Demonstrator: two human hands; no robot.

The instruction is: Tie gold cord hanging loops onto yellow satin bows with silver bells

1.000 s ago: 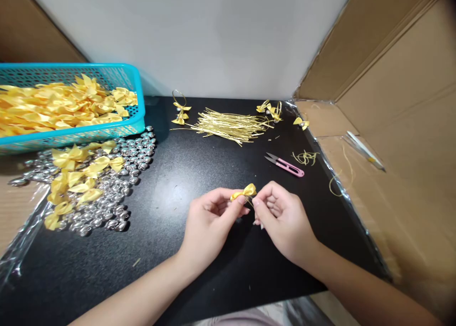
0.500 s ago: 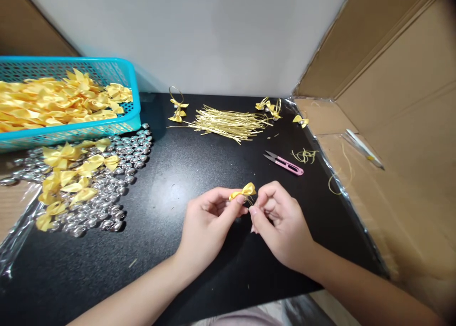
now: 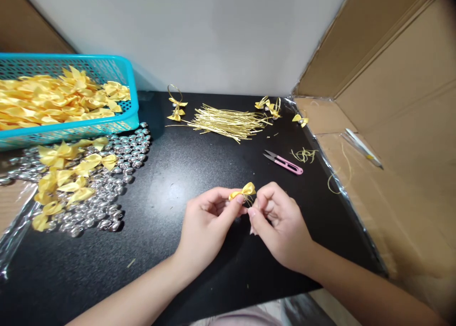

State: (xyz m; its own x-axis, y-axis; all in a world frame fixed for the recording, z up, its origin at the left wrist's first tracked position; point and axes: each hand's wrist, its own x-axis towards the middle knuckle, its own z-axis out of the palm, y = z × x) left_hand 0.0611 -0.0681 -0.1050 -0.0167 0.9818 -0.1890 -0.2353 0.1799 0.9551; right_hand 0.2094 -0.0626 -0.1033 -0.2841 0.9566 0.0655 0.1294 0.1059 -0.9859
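Between thumb and fingers, my left hand pinches a yellow ribbon bow above the front of the black table. A thin gold cord runs from under the bow towards my right hand. That hand is closed, thumb against forefinger, on the cord's end. The fingertips of both hands nearly meet, and they hide part of the cord. Beyond them lie pink thread snips and a bundle of cut gold cords.
A turquoise basket of yellow bows stands at back left. Silver beads with loose bows on them spread before it. Bows with cord loops lie at the back. Cord scraps and a white cutter are at right.
My right hand has shifted very slightly left, towards the bow, and the cord below the bow bulges a little more. The left hand's hold stays the same. The whole view has shifted slightly.
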